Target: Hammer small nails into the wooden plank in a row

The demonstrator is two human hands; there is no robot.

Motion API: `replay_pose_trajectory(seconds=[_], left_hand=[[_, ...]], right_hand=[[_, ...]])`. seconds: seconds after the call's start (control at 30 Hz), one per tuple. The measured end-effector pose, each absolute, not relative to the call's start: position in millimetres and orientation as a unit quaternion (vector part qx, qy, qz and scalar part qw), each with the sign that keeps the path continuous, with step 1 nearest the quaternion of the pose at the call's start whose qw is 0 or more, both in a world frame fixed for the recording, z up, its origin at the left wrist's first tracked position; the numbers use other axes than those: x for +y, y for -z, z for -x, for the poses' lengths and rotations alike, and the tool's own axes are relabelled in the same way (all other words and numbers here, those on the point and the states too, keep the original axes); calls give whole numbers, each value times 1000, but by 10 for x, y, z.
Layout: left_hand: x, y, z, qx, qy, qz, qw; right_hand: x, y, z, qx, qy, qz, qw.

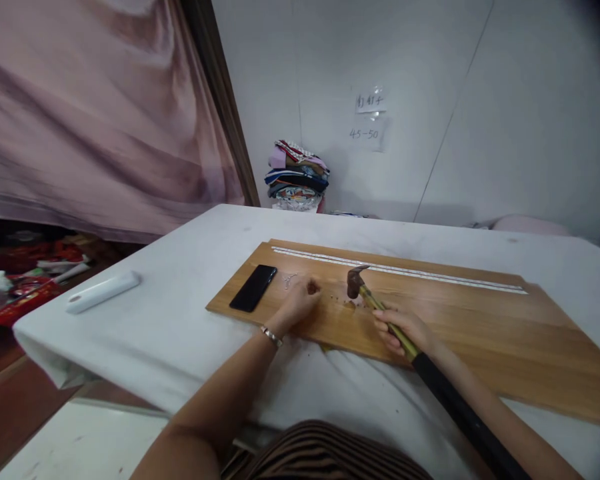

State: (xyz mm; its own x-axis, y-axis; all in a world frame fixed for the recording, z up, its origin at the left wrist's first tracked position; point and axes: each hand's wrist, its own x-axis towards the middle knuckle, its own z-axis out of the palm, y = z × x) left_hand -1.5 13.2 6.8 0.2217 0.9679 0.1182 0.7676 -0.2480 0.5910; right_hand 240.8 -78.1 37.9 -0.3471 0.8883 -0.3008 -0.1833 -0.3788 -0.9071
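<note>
A long wooden board (480, 320) lies on a table covered with a white cloth (180, 320). My right hand (403, 330) is closed round the yellow shaft of a claw hammer (357, 280), whose head rests on the board. My left hand (300, 300) rests on the board to the left of the hammer head, fingers curled together in a pinch; what they hold is too small to make out. A few small nails (289, 280) lie just left of that hand. A black phone (253, 287) lies on the board's left end.
A white strip (400, 269) runs along the board's far edge. A white remote-like bar (103, 291) lies on the cloth at the left. Folded clothes (297, 175) are stacked by the wall, under two paper notes (369, 117). A pink curtain (95, 113) hangs at the left.
</note>
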Motion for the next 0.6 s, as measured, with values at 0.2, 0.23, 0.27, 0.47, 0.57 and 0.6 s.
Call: replay_pose_trajectory(seconds=[0.2, 0.23, 0.27, 0.47, 0.57, 0.6], left_hand=[[-38, 73, -65, 559, -262, -756, 217], [-41, 70, -64, 557, -260, -758, 218], [-43, 64, -63, 557, -257, -760, 217], [-61, 22, -74, 557, -230, -768, 217], [-74, 20, -73, 550, -239, -765, 233], [-75, 26, -70, 547, -251, -761, 242]], right_hand=[[-786, -389, -2374, -402, -719, 427, 374], [-782, -383, -2367, -400, -720, 429, 370], [-777, -374, -2361, -399, -721, 432, 367], [-776, -362, -2377, -395, -722, 425, 375], [-791, -378, -2405, -397, -720, 423, 380], [-795, -381, -2410, -398, -718, 425, 381]])
